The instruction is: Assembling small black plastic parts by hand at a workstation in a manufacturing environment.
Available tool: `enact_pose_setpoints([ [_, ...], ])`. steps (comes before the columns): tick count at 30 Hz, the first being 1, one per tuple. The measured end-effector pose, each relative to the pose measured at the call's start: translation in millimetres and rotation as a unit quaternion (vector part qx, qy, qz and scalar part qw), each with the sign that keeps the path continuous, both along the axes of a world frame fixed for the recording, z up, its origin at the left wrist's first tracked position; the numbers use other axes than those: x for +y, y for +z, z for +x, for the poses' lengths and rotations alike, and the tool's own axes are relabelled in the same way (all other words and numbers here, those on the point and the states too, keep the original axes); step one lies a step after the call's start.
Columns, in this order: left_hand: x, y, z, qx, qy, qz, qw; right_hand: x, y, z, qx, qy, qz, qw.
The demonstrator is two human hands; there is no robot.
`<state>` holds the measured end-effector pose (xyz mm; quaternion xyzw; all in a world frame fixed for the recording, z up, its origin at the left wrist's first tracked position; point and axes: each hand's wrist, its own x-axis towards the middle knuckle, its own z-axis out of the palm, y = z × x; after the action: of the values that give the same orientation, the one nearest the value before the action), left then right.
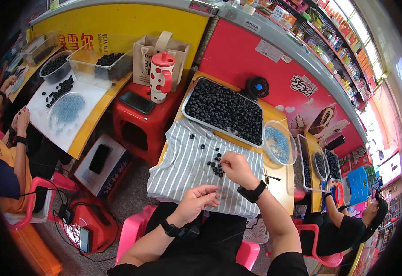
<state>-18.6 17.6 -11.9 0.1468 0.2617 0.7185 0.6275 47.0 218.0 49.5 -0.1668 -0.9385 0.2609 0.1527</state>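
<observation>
1. Loose black pieces (216, 166) lie on the striped cloth (178, 179), in a small cluster with two strays toward the tray. They are small, dark and rounded.
2. The right hand (237, 168) is bent over the cluster, fingertips drawn together; whether they pinch a piece cannot be told, as the hand's back hides them.
3. The left hand (196, 202) is apart from the right, above the cloth's near part, fingers loosely extended, thumb separate, nothing visible in its grasp.
4. Progress, by judgement: early. Few pieces are set out; the metal tray (223, 131) behind the cloth is filled nearly edge to edge, and no finished item is identifiable.
5. The cloth is soft, creased, grey with white stripes.
6. Right of the tray, a clear round tub (294, 149) contains fine blue granules (277, 142).
7. The table (281, 188) beneath has a yellow wood-tone surface.
</observation>
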Motion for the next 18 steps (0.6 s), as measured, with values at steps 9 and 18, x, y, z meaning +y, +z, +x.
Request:
enact_pose_setpoints([
  [9,0.2,4.7,0.0,0.038,0.016,-0.004,0.999,-7.4,7.9,14.5,-0.019,-0.041,-0.047,0.998],
  [18,0.1,0.0,5.1,0.020,0.019,-0.005,1.000,-7.6,6.1,7.5,-0.052,-0.014,-0.009,0.999],
])
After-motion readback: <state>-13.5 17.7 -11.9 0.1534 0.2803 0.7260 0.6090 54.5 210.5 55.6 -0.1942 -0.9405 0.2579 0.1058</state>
